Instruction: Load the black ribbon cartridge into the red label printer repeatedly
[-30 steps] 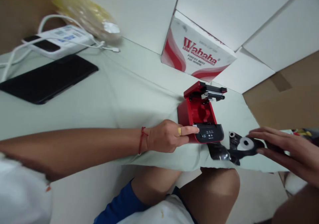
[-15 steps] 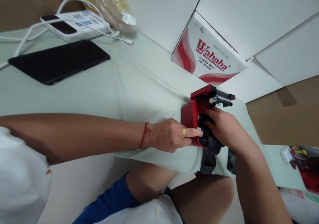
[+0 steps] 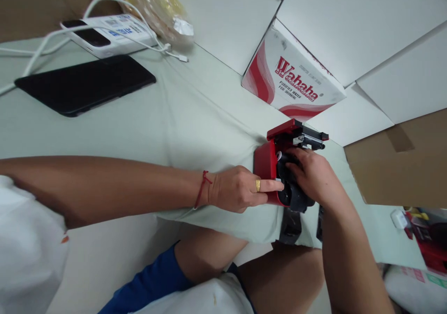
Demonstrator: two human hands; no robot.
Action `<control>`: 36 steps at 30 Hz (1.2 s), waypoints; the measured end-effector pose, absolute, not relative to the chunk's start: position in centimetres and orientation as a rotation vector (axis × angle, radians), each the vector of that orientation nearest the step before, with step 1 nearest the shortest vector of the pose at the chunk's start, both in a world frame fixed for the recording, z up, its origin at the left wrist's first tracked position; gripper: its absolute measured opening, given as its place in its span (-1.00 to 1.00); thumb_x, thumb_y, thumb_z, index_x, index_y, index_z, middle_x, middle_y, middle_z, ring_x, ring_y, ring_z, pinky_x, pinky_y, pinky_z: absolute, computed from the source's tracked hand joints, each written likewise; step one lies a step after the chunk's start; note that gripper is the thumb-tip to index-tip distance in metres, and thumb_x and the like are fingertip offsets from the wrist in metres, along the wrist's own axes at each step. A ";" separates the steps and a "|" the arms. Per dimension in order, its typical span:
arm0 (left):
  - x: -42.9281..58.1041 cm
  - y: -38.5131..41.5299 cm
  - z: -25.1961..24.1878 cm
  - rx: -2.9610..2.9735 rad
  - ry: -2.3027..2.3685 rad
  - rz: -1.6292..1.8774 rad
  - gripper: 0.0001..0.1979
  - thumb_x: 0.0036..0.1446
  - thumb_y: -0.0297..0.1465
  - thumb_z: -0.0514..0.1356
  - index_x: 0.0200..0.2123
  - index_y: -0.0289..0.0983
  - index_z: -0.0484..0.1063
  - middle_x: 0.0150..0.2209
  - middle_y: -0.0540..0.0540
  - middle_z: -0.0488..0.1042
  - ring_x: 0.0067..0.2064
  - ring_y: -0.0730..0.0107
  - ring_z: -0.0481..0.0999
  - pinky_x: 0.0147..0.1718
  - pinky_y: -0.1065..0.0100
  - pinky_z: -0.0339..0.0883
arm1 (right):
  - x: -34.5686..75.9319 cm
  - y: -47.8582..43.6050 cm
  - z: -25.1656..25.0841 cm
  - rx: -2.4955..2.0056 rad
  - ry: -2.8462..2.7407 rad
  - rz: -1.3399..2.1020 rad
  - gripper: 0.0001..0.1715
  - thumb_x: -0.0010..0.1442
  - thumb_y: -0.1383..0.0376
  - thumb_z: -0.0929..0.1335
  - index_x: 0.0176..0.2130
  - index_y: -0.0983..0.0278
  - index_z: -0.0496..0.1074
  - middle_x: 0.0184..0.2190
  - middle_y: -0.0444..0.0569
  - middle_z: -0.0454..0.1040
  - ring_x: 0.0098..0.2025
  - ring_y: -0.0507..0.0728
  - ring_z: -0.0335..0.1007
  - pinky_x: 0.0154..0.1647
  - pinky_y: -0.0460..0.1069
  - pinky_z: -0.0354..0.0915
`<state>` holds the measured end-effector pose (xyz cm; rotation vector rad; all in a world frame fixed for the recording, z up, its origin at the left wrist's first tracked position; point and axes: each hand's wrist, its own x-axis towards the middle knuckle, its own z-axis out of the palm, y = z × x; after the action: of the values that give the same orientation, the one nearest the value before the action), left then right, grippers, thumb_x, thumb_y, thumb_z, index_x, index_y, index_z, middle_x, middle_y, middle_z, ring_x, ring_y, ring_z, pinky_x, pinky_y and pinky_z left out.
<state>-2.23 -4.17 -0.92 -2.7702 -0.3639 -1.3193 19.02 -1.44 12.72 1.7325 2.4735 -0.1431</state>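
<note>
A red box-shaped machine (image 3: pixel 264 161) stands on the cloth-covered table with its red-and-black lid (image 3: pixel 284 129) raised. My left hand (image 3: pixel 239 189) is closed on its near left side, index finger stretched over the rim and the other fingers curled. Inside the opening sits a black roll (image 3: pixel 284 159) with a pale ring at its end. Over that roll my right hand (image 3: pixel 312 172) is closed, thumb and fingers bent round it; the fingertips are partly hidden. A wide black strip (image 3: pixel 296 197) hangs out at the front, above a black piece (image 3: pixel 290 225) at the table edge.
Behind the machine a white-and-red Wahaba carton (image 3: pixel 296 79) leans on the white wall. At left lie a black phone (image 3: pixel 87 85), a white power bank (image 3: pixel 111 37) with cables, and a plastic bag (image 3: pixel 157 11). To the right stands a cardboard box (image 3: pixel 401 165); red items (image 3: pixel 433 249) lie beyond.
My right hand and forearm have shifted slightly left and back, uncovering more of the black roll and its pale ring. My left hand stays in place on the machine.
</note>
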 end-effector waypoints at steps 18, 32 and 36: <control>-2.4 -4.2 -0.4 -2.714 -0.337 -1.395 -0.79 0.19 -0.56 0.12 -0.32 -0.24 0.56 0.20 -0.03 0.55 -0.37 0.50 0.55 -0.53 0.36 0.37 | 21.2 -11.3 10.6 1.817 2.949 0.093 -0.67 0.41 0.32 0.31 0.12 0.10 0.48 0.06 0.04 0.56 0.07 0.23 0.50 0.10 0.18 0.42; -2.9 -4.2 0.9 -2.781 -0.325 -1.439 -0.75 0.21 -0.58 0.01 -0.31 -0.27 0.47 0.09 -0.17 0.62 -0.26 0.46 0.64 -0.28 0.43 0.55 | 19.1 -15.9 5.9 2.022 3.015 0.363 -0.24 0.35 0.47 0.33 0.43 0.13 0.17 0.30 0.13 0.41 0.37 0.28 0.29 0.40 0.39 0.20; -2.9 -4.2 1.8 -2.812 -0.348 -1.399 -0.79 0.14 -0.62 0.03 -0.37 -0.28 0.41 0.04 -0.16 0.63 -0.26 0.46 0.63 -0.32 0.44 0.52 | 20.3 -15.7 5.9 2.004 3.030 0.385 -0.30 0.34 0.48 0.33 0.38 0.11 0.25 0.22 0.09 0.50 0.31 0.28 0.37 0.38 0.40 0.23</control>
<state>-2.85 -4.25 1.80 -2.8125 -0.3479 -1.3993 20.32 -15.71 5.90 2.0038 3.0303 0.3853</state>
